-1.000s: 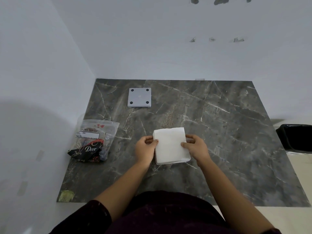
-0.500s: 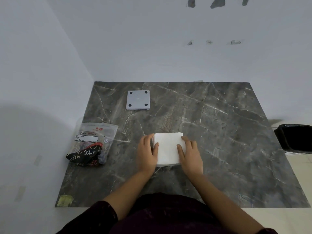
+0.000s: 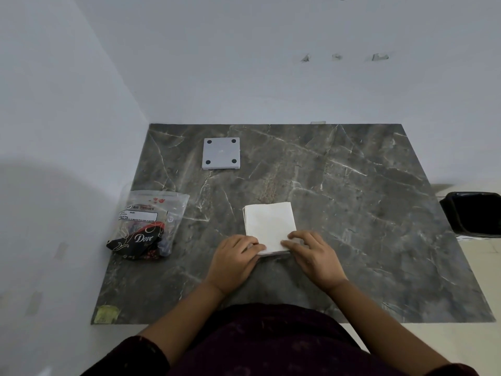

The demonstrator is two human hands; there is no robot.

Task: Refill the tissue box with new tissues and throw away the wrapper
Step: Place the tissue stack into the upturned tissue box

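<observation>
A white stack of tissues (image 3: 269,222) lies flat on the dark marble mat (image 3: 352,213) near the middle. My left hand (image 3: 234,257) rests at the stack's near left corner, fingers curled onto its edge. My right hand (image 3: 311,252) lies on the near right corner, fingers spread over the top. An emptied clear plastic wrapper (image 3: 150,223) with a "Dove" print lies crumpled at the mat's left edge. A grey square tissue box piece (image 3: 221,153) with four dark dots lies flat at the back left.
A black bin (image 3: 473,213) stands off the mat at the right edge of view. White walls close the left and back sides. A yellow-green sticker (image 3: 107,313) marks the mat's near left corner.
The stack was lifted slightly between both hands, then laid flat. My hands slid from its sides toward its near edge and corners.
</observation>
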